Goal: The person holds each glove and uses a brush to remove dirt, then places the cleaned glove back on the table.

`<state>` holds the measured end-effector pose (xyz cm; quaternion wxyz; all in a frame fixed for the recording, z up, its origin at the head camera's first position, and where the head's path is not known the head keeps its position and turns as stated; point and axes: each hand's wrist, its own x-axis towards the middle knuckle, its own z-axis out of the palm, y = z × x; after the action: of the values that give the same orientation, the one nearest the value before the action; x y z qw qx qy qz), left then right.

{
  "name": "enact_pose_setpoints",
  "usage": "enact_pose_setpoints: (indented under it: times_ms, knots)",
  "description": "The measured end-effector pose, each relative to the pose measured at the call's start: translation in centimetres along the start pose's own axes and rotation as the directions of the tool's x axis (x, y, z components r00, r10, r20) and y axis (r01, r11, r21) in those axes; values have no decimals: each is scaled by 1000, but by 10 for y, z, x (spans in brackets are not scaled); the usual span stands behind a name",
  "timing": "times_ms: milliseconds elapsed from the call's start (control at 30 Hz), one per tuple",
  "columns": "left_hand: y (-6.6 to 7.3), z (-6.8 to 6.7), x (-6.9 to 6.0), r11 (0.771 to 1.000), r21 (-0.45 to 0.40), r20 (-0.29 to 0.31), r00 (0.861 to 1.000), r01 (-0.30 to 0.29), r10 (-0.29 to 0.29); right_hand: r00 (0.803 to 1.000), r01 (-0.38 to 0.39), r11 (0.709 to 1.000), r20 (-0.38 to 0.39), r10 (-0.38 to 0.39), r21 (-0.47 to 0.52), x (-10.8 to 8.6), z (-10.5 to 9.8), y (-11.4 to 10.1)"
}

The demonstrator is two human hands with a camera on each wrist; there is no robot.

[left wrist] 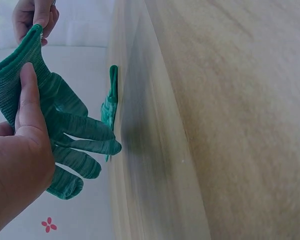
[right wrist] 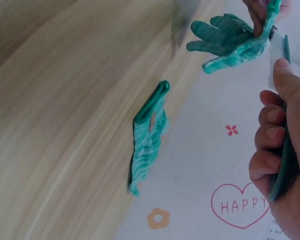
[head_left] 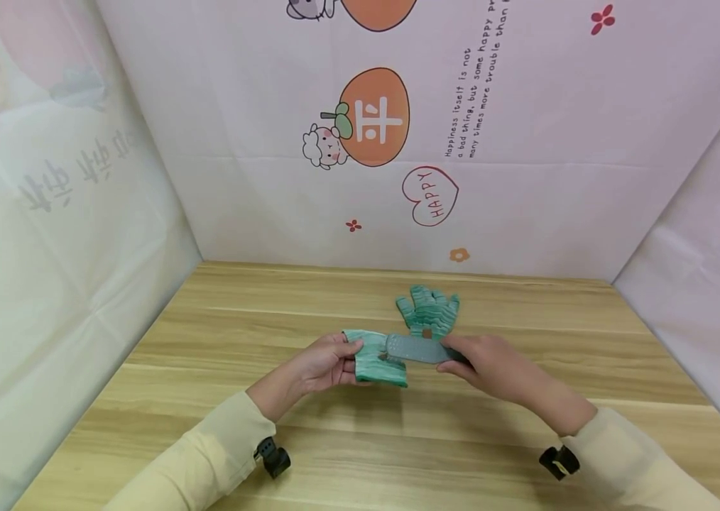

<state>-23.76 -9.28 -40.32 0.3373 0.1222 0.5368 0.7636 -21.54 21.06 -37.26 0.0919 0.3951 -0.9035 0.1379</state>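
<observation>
A green streaked knit glove (head_left: 369,365) is held up off the table by my left hand (head_left: 328,363), with the thumb on its near side. Its fingers dangle in the left wrist view, where the glove (left wrist: 65,117) shows its cuff toward the upper left. My right hand (head_left: 494,369) grips a grey-green brush (head_left: 417,348) by the handle. The brush's pale bristles (right wrist: 277,55) face the glove and meet it near a dark patch. A second green glove (head_left: 430,312) lies flat on the table beyond, with a brown patch near its cuff.
The wood-grain table (head_left: 238,305) runs back to a white printed sheet (head_left: 270,199). White sheets also stand at the left and right sides. Black wrist straps (head_left: 273,458) sit at both sleeves.
</observation>
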Motion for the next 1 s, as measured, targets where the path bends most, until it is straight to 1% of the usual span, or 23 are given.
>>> enact_pose_setpoints:
  times_ms: [67, 167, 333, 433, 633, 700, 867, 1000]
  knots:
    - [0, -1, 0, 1000, -1, -1, 1000, 2, -2, 1000, -5, 1000, -8, 5, -7, 1, -1, 0]
    - [0, -1, 0, 1000, 1, -6, 1000, 1, -1, 1000, 6, 1000, -15, -6, -12, 3, 0, -3]
    - [-2, 1, 1, 1000, 13, -15, 1000, 5, -5, 997, 75, 997, -10, -75, -18, 12, 7, -12]
    - [-3, 2, 2, 1000, 14, 1, 1000, 7, -7, 996, 90, 996, -13, -90, -12, 14, 10, -14]
    - [-6, -3, 2, 1000, 30, 59, 998, -10, 8, 999, 38, 999, -11, -38, 23, 10, 7, -14]
    - [-7, -4, 2, 999, 34, 69, 998, -13, 11, 1000, 28, 999, -10, -27, 28, 9, 6, -13]
    - [-6, -4, 2, 999, 33, 81, 997, -13, 11, 1000, 9, 999, -11, -9, 33, 4, 4, -10]
    - [-5, -3, 1, 999, 33, 79, 997, -16, 14, 999, 8, 1000, -33, -8, 26, 1, 5, -6]
